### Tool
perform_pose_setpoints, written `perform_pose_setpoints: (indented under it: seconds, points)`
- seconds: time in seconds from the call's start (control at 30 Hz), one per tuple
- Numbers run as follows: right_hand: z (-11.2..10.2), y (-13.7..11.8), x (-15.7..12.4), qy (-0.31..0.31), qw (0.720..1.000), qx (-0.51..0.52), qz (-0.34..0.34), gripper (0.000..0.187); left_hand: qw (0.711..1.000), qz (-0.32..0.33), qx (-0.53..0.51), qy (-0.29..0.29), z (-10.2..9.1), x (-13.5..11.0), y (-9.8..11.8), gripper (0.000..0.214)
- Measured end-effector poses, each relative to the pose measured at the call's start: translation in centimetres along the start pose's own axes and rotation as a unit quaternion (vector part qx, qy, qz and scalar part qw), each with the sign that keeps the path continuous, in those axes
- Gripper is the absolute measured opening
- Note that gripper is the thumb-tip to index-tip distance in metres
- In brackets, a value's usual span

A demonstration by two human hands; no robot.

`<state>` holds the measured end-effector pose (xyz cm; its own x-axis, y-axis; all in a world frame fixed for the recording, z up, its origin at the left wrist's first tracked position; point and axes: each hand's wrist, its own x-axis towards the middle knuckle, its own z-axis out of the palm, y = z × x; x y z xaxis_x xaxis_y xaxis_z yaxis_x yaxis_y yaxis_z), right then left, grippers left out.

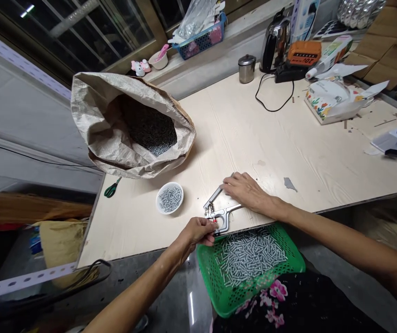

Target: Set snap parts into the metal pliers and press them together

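Note:
Silver hand-press pliers (223, 217) with a coil spring and a small red part in the jaw lie at the table's front edge. My right hand (245, 190) grips their spread handles, with the fingertips over the end of the upper one. At the jaw, my left hand (201, 231) is closed in a pinch beside the red part; whatever is between the fingertips is too small to make out. To the left stands a white bowl (170, 198) of small metal pieces. Below the edge, a green plastic basket (215, 296) holds many small silver spring-like pieces.
A large woven sack (97, 134) with dark and silver pieces inside stands open on the table (226, 125). Green-handled scissors (111, 188) lie at the left edge. Farther back are a metal canister (246, 69), a kettle (275, 41), an orange box (304, 52) and a tissue pack (333, 97).

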<state>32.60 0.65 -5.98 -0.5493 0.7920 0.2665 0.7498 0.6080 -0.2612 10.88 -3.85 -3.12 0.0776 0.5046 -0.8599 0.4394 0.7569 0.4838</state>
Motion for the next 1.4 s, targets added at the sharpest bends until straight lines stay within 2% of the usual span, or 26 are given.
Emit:
perform_pose_setpoints:
  seconds: [0.13, 0.33, 0.57, 0.93, 0.97, 1.0, 1.07, 1.13, 1.23, 1.4]
  points:
    - [1.2, 0.9, 2.2, -0.019, 0.997, -0.060, -0.045, 0.010, 1.000, 0.007, 0.003, 0.012, 0.3, -0.3, 0.1, 0.037]
    - [2.4, 1.7, 1.7, 0.001, 0.995, -0.079, -0.054, 0.016, 1.000, 0.015, -0.005, 0.003, 0.5, -0.4, 0.1, 0.035]
    - [1.8, 2.3, 0.2, -0.005, 0.996, -0.074, -0.042, 0.021, 1.000, 0.015, -0.015, -0.020, 0.6, -0.4, 0.2, 0.035]
    - [0.0, 2.5, -0.6, -0.046, 0.999, -0.007, -0.014, 0.013, 0.999, 0.032, 0.006, -0.017, 0.5, 0.0, -0.1, 0.039]
    - [-0.3, 2.6, -0.9, -0.049, 0.999, 0.008, -0.011, 0.016, 0.999, 0.033, 0.006, -0.015, 0.5, 0.0, -0.2, 0.038]
    - [-0.6, 2.7, -1.3, -0.052, 0.998, 0.023, -0.008, 0.029, 0.999, 0.033, 0.006, -0.013, 0.5, 0.0, -0.2, 0.038]
    - [-1.1, 3.2, -2.4, -0.064, 0.997, 0.049, -0.005, 0.071, 0.999, 0.029, 0.009, -0.012, 0.5, 0.0, -0.1, 0.037]
    - [-1.2, 3.6, -3.6, -0.083, 0.994, 0.067, -0.004, 0.098, 1.000, 0.023, 0.014, -0.015, 0.4, -0.1, 0.1, 0.037]
    - [-1.1, 3.8, -5.0, -0.096, 0.992, 0.078, -0.013, 0.104, 0.999, 0.015, 0.023, -0.019, 0.4, -0.2, 0.3, 0.036]
    - [-1.7, 2.7, -5.5, -0.080, 0.994, 0.077, -0.003, 0.088, 1.000, 0.021, 0.019, -0.010, 0.6, -0.1, 0.3, 0.035]
